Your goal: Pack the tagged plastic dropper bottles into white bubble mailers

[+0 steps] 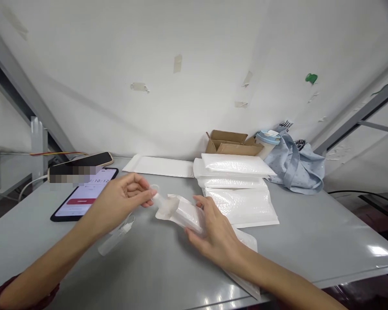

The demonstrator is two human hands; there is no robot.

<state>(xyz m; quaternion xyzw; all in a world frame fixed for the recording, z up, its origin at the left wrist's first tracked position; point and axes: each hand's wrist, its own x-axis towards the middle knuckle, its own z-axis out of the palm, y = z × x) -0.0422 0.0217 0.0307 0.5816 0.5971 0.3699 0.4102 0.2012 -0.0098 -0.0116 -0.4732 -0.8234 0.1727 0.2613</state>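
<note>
The grey table (pixel 313 245) is cut off at lower left and right. On it, a pile of white padded mailers (pixel 242 206) hides the lower parts of a cardboard box (pixel 237 149) and a lidded cup (pixel 268 137); a pale blue bag (pixel 305 170) sits just beside the cup. At left lie 2 phones (pixel 80 200), the lit one's digits partly masked by a blurred patch. The right hand (pixel 216 234) grasps a bubble pouch (pixel 187 215), its forearm covering more white wrap; whether that belongs to the pouch, I cannot tell. The left hand (pixel 126 196) pinches a small clear bottle (pixel 160 201) at the pouch's mouth, its lower end indistinct. Another clear bottle (pixel 114 240) lies near the left wrist, partly hidden.
</note>
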